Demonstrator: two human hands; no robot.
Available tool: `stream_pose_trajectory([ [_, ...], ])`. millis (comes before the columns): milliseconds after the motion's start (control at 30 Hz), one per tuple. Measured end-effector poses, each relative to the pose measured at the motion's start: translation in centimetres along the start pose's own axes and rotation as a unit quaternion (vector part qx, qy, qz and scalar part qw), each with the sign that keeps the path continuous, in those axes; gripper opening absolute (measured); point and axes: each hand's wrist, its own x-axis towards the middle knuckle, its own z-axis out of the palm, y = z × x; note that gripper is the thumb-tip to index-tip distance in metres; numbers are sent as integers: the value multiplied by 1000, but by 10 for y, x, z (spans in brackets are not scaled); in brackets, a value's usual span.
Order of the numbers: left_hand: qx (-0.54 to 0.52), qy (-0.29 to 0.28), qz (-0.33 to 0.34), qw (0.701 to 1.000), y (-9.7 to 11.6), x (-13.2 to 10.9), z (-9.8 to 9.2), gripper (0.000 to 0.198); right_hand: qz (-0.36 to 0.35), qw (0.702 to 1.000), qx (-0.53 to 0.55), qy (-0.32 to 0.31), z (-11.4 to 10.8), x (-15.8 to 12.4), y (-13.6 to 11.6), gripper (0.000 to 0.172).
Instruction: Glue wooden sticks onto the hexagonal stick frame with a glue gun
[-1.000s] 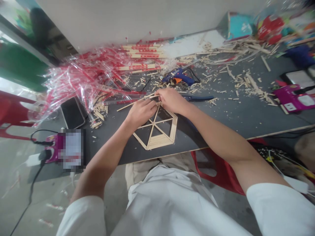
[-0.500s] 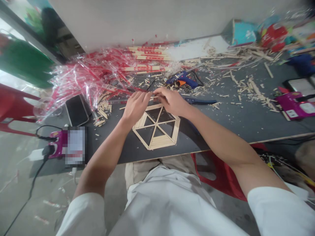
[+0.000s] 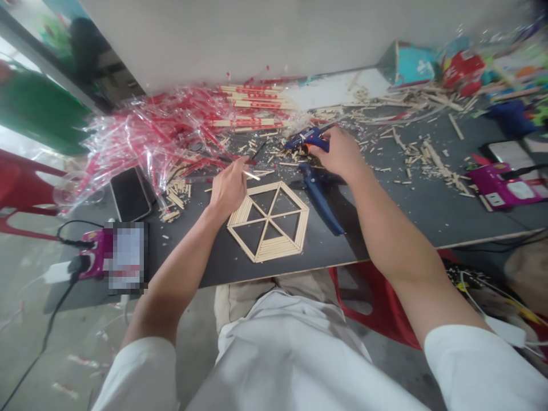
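Hexagonal frame of pale flat wooden sticks [image 3: 274, 248], crossed by thin spokes and close-laid with sticks along its lower edge, lies flat on the dark grey table [image 3: 331, 254], touched by neither hand. The left hand [image 3: 229, 194] is closed in a pinch on a thin pale stick [image 3: 252, 175], a controlled hold that keeps the stick clear of the frame, while the right hand [image 3: 338, 154] is closed around a blue hot glue gun [image 3: 310, 138], beyond the frame. A long blue-handled tool [image 3: 319, 200] lies just beside the frame, with rough, splintered loose stick offcuts [image 3: 423, 154] scattered farther along the table.
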Motion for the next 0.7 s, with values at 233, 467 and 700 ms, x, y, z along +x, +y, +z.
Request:
stream_pose_trajectory([
  [233,-107,28,4,994,4,-1,-1,40,-31,999,-1,-17,16,4,2,74],
  [467,-228,29,-41,972,-4,-1,7,51,-5,1000,15,-8,16,3,-1,61],
  [700,-268,38,-91,958,-4,3,7,61,7,998,55,31,-1,0,-10,63],
])
